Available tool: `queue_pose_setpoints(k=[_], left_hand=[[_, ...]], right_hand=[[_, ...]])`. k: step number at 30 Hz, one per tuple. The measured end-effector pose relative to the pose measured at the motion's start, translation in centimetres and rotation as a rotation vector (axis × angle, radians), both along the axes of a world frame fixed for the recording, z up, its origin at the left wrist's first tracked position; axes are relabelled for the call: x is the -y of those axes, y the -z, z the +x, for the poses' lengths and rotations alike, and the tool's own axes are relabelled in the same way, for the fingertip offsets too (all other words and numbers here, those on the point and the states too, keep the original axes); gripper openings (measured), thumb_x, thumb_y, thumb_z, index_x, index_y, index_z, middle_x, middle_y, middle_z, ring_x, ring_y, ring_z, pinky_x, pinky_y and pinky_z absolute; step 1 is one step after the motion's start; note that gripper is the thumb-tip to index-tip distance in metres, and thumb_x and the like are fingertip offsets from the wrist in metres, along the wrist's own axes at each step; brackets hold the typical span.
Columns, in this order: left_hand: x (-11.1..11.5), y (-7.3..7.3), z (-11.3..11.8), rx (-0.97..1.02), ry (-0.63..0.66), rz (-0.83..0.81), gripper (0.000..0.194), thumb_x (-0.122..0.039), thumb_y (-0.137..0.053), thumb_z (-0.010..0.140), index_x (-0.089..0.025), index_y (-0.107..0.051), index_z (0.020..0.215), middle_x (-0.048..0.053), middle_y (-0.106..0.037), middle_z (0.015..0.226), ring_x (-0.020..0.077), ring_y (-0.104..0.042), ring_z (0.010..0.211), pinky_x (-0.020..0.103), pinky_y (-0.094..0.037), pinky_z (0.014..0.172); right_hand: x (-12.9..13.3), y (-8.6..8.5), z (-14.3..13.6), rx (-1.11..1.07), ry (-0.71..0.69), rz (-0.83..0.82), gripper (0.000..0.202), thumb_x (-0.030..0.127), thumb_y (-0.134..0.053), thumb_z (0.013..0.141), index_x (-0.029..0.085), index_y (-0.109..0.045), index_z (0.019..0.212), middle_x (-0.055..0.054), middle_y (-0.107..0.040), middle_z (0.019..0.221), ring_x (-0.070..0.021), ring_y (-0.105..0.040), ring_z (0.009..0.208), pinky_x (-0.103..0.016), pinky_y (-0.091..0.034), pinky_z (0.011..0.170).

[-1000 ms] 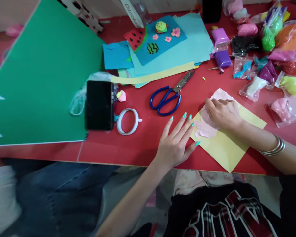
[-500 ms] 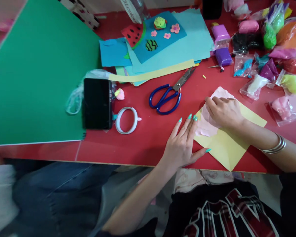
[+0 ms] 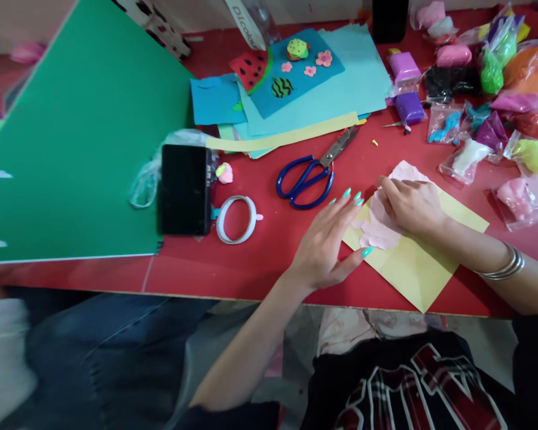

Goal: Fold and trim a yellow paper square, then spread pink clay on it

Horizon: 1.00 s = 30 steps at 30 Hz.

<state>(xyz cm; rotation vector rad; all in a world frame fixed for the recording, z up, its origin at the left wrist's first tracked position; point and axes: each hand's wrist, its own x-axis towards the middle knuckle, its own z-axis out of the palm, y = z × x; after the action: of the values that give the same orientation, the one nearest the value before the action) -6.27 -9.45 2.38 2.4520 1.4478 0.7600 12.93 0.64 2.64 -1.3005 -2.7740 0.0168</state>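
A yellow sheet (image 3: 424, 275) lies turned like a diamond on the red table, with thin pink clay (image 3: 381, 230) spread unevenly over its upper left part. My right hand (image 3: 410, 203) rests on the clay, its fingers curled down and bunched together; whether they pinch anything is hidden. Just left of the sheet, my left hand (image 3: 327, 245) is raised a little, fingers stretched, thumb apart near the clay's lower edge, holding nothing.
Blue-handled scissors (image 3: 311, 173), a white tape ring (image 3: 237, 220) and a black phone (image 3: 186, 190) lie leftward. A green board (image 3: 89, 143) stands at far left. Blue papers (image 3: 358, 71) and bagged clay (image 3: 468, 156) are farther back. Another person's leg (image 3: 116, 358) is lower left.
My left hand has lifted off the sheet's left corner and shifted left, uncovering more pink clay. My right hand stays on the clay. The whole view has shifted slightly.
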Motion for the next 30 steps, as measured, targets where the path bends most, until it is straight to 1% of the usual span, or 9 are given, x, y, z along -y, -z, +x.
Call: queue_pose_setpoints(k=[2, 4, 7, 9, 12, 17, 21, 25, 30], left_hand=[[-2.0, 0.0, 0.5, -0.002, 0.057, -0.076, 0.065, -0.052, -0.037, 0.096, -0.013, -0.026, 0.147, 0.019, -0.043, 0.149, 0.0283, -0.036, 0.142, 0.047, -0.035, 0.113], [-3.7, 0.2, 1.1, -0.031, 0.102, -0.14, 0.07, -0.054, -0.038, 0.094, -0.01, -0.022, 0.147, 0.02, -0.044, 0.148, 0.0276, -0.038, 0.14, 0.047, -0.033, 0.114], [-4.7, 0.7, 1.7, -0.125, 0.129, -0.167, 0.078, -0.055, -0.039, 0.093, -0.009, -0.013, 0.149, 0.02, -0.043, 0.148, 0.0259, -0.038, 0.141, 0.047, -0.026, 0.118], [-4.5, 1.0, 1.7, -0.188, 0.137, -0.123, 0.079, -0.056, -0.04, 0.093, -0.007, -0.013, 0.149, 0.02, -0.043, 0.148, 0.0253, -0.036, 0.142, 0.047, -0.021, 0.119], [-3.8, 1.1, 1.4, -0.265, 0.141, -0.027, 0.076, -0.056, -0.04, 0.093, -0.004, -0.024, 0.147, 0.02, -0.046, 0.146, 0.0253, -0.037, 0.141, 0.046, -0.018, 0.12], [-3.2, 1.0, 0.7, -0.33, 0.163, 0.061, 0.064, -0.058, -0.035, 0.095, -0.011, -0.045, 0.139, 0.014, -0.057, 0.137, 0.0269, -0.04, 0.139, 0.051, -0.02, 0.118], [-3.0, 0.9, 0.3, -0.31, 0.172, 0.074, 0.068, -0.063, -0.034, 0.094, -0.012, -0.051, 0.135, 0.014, -0.059, 0.135, 0.0293, -0.043, 0.137, 0.054, -0.023, 0.117], [-2.1, 0.7, 0.0, -0.3, 0.172, 0.044, 0.074, -0.068, -0.029, 0.092, -0.013, -0.051, 0.136, 0.013, -0.06, 0.133, 0.0304, -0.045, 0.136, 0.057, -0.025, 0.115], [0.3, -0.3, 0.2, -0.325, 0.179, 0.039, 0.074, -0.069, -0.037, 0.089, -0.011, -0.057, 0.13, 0.014, -0.063, 0.129, 0.0308, -0.048, 0.133, 0.054, -0.027, 0.116]], right_hand=[[-0.1, 0.4, 0.2, -0.052, 0.001, 0.021, 0.036, 0.022, -0.034, 0.09, 0.01, -0.057, 0.114, -0.009, -0.069, 0.074, -0.0159, -0.052, 0.057, -0.03, -0.02, 0.05], [-0.2, 0.7, 0.3, -0.097, 0.023, 0.034, 0.037, 0.025, -0.032, 0.09, 0.008, -0.055, 0.113, -0.01, -0.068, 0.074, -0.0166, -0.053, 0.057, -0.029, -0.022, 0.05], [-0.2, 0.9, 0.3, -0.117, 0.064, 0.025, 0.035, 0.027, -0.03, 0.091, 0.008, -0.054, 0.107, -0.011, -0.067, 0.073, -0.0168, -0.051, 0.056, -0.029, -0.022, 0.05], [-0.1, 0.7, 0.1, -0.091, 0.086, 0.004, 0.033, 0.029, -0.03, 0.091, 0.01, -0.054, 0.104, -0.01, -0.067, 0.071, -0.0169, -0.05, 0.055, -0.03, -0.022, 0.051], [0.0, -0.1, -0.2, -0.024, 0.1, -0.04, 0.033, 0.03, -0.032, 0.09, 0.011, -0.054, 0.104, -0.011, -0.067, 0.074, -0.0183, -0.053, 0.057, -0.03, -0.02, 0.052], [0.2, -1.1, -0.3, 0.049, 0.078, -0.1, 0.03, 0.023, -0.03, 0.092, 0.011, -0.054, 0.106, -0.012, -0.069, 0.083, -0.0182, -0.058, 0.063, -0.03, -0.019, 0.053], [0.1, -0.7, -0.1, 0.029, 0.055, -0.046, 0.026, 0.022, -0.033, 0.092, 0.012, -0.055, 0.101, -0.01, -0.068, 0.077, -0.0155, -0.055, 0.059, -0.03, -0.019, 0.053], [-0.2, -0.3, 0.1, -0.001, -0.047, -0.033, 0.027, 0.024, -0.033, 0.092, 0.012, -0.056, 0.098, -0.009, -0.066, 0.075, -0.0147, -0.051, 0.057, -0.03, -0.02, 0.053], [-0.7, 0.3, 0.2, -0.053, -0.352, -0.056, 0.034, 0.03, -0.03, 0.093, 0.011, -0.058, 0.1, -0.007, -0.064, 0.072, -0.0155, -0.05, 0.058, -0.03, -0.022, 0.053]])
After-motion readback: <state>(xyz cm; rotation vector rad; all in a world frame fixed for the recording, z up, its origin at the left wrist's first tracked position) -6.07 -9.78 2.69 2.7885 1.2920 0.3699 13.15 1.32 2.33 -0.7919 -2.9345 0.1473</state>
